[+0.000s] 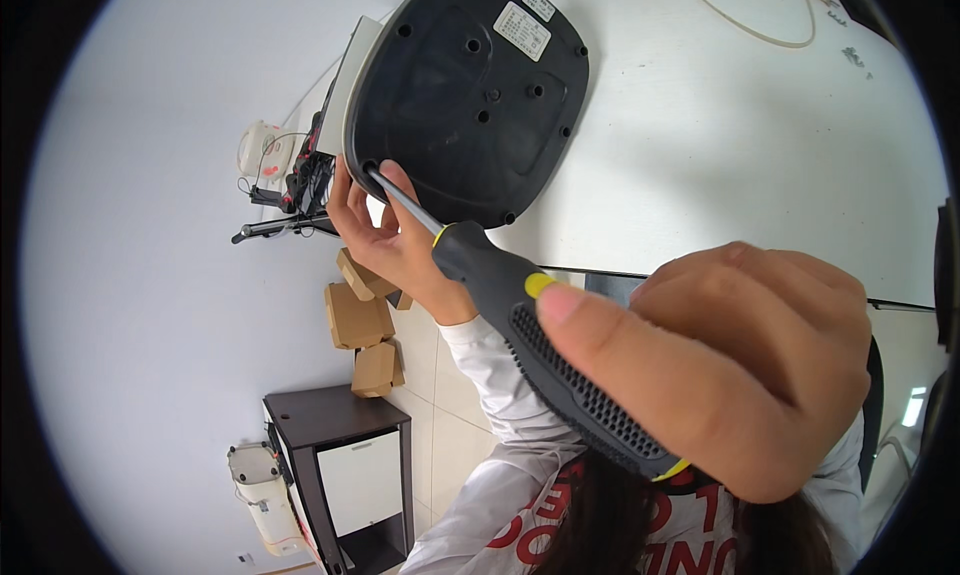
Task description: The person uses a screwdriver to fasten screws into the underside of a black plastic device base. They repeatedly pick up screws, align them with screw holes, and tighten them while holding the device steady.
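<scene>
A black plastic appliance base (435,95) with a pale rim is tipped up over the white table, its underside facing me. Round recessed holes dot it, and two white labels (522,31) are stuck near its far edge. My left hand (398,243) grips the near-left corner, thumb on the underside and fingers round the rim. In my right hand (740,365) is a screwdriver (482,265) with a black and yellow textured handle. Its shaft slants past my left thumb, and the tip sits in the corner hole. Whatever lies inside that hole is hidden.
Small loose screws (853,58) lie on the white table (700,165) at far right, near a pale cable (765,41). Cardboard boxes (358,317) and a dark cabinet (340,415) stand on the floor at left. Behind the base's left side are a white appliance (263,150) and black equipment.
</scene>
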A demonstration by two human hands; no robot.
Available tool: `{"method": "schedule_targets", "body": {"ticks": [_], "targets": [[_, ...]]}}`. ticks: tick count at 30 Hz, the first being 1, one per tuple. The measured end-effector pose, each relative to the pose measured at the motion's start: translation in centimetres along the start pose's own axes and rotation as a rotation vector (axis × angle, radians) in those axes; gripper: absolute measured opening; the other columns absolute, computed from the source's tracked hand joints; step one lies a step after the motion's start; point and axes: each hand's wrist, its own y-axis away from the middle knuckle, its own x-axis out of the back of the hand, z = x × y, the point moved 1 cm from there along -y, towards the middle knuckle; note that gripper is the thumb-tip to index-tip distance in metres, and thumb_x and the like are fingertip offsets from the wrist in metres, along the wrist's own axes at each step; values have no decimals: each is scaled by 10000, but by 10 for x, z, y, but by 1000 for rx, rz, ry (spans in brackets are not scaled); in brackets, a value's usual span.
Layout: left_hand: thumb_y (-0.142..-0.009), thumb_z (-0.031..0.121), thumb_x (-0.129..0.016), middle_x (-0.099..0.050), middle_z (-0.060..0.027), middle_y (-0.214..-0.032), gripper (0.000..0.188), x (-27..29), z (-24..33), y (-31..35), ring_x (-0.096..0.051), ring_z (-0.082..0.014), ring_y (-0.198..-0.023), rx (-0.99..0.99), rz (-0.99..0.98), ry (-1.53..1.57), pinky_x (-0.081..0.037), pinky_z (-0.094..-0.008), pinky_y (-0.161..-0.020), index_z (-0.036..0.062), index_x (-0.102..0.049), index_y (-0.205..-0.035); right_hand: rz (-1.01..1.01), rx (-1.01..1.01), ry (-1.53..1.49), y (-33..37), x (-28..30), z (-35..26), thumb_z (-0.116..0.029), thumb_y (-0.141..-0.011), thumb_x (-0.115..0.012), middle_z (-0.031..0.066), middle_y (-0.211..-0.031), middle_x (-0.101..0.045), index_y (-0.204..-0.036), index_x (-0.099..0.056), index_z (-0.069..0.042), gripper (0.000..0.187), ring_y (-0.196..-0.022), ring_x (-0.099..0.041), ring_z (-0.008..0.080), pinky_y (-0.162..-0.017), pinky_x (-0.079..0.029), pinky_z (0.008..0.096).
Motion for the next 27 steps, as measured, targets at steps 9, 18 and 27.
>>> {"method": "schedule_targets", "body": {"ticks": [9, 18, 27], "targets": [[-855, 71, -646, -592, -130, -1005, 384, 2, -5, -2, -592, -142, -911, -5, 34, -80, -543, -227, -735, -3, -503, -1204, 107, -60, -59, 2, -10, 1, -297, -529, -860, 32, -616, -591, -807, -622, 5, 474, -440, -558, 166, -501, -455, 255], [-837, 22, -646, -595, -138, -1018, 385, -2, -5, -3, -595, -145, -916, 43, 76, -82, -555, -220, -699, -11, -517, -1199, 76, -9, -66, -5, -6, 7, -412, -549, -848, 68, -548, -541, -724, -569, 19, 541, -446, -565, 194, -429, -454, 247], [-841, 40, -645, -589, -137, -1055, 389, 1, -9, -2, -591, -158, -948, -48, 36, -44, -554, -230, -711, -13, -513, -1203, -66, -27, 38, -17, 5, -3, -486, -592, -822, 59, -540, -515, -682, -552, -1, 562, -462, -580, 224, -441, -477, 254]]}}
